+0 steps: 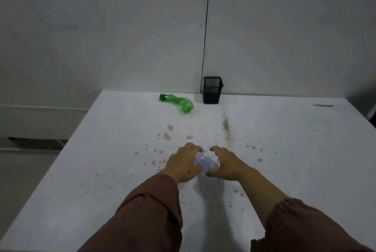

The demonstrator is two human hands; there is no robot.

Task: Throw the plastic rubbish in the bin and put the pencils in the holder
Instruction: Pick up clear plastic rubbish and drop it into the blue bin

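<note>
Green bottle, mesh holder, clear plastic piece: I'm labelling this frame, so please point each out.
Green bottle (181,103): head view, crushed body.
Mesh holder (212,94): head view, front wall.
Clear plastic piece (204,162): head view, top, between both hands.

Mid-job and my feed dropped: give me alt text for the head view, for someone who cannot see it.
Both hands, left hand and right hand, cup a small clear plastic item on a stained white table; whether they grip it is unclear. Far back lie a crushed green plastic bottle and, to its right by the wall, an upright black mesh pencil holder.
</note>
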